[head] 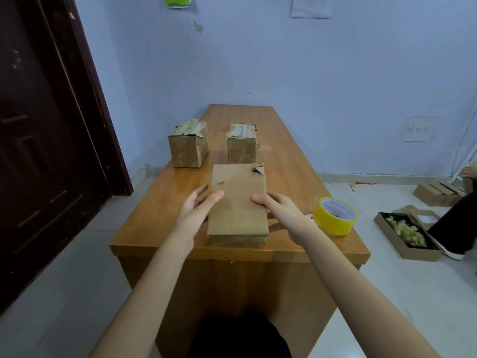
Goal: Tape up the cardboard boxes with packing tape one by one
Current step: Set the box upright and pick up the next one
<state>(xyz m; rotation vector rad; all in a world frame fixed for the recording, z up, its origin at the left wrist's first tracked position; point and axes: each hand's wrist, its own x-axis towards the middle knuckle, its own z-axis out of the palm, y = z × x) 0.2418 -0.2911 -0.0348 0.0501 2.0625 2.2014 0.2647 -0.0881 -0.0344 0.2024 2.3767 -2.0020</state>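
Observation:
A brown cardboard box (238, 202) stands at the near end of the wooden table (160, 223), its plain top face up. My left hand (197, 208) grips its left side, thumb on the top face. My right hand (281, 210) grips its right side, thumb likewise on top. A roll of yellow packing tape (335, 215) lies on the table just right of my right hand. Farther back stand two smaller boxes, one at the left (188, 144) and one at the right (242, 144), each with tape across its top.
A dark door (46, 140) fills the left. The blue wall (309, 86) backs the table. On the floor at the right lie open cardboard trays (407, 233) and flat boxes (438, 193), next to another person's leg and shoe (454, 233).

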